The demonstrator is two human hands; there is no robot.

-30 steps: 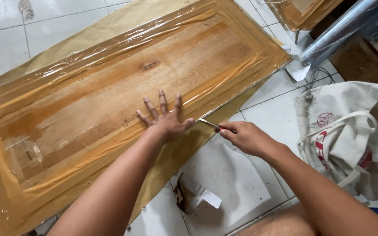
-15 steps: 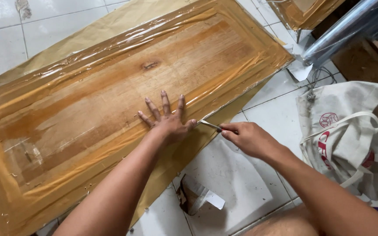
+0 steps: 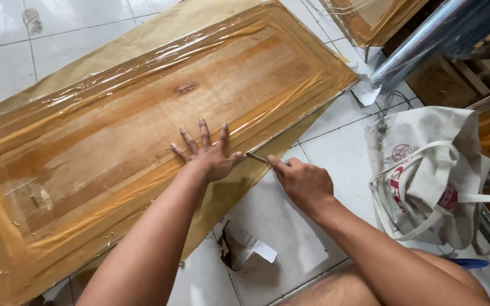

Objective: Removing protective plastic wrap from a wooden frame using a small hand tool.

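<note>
at the panel's near edge my right hand (image 3: 301,182) is clenched on a thin blade (image 3: 256,157), its tip laid against the film where the wrap meets the rim. my left hand (image 3: 208,156) lies flat just beside it, fingers (image 3: 202,131) spread and gripping nothing, pressing the film down onto the wood. the blade sits between my two thumbs, nearly touching the left one.

i judge this to be the trimming step: cutting the clear film (image 3: 290,99) along the long edge of the panel (image 3: 143,130). the next move calls for a steady draw along that rim, blade kept low and angled away from my left thumb, so the cut stays in the film and the brown paper (image 3: 222,207) below and not in the varnish.

outward, the panel lies slantwise across the floor (image 3: 336,141) on the paper, whose margin sticks out past the near edge. toward the far right corner the edge has open tile beside it. a tape scrap (image 3: 242,249) lies near my left forearm, a cloth bag (image 3: 426,175) stands well to the right, and a film roll (image 3: 426,39) leans past the far corner.
</note>
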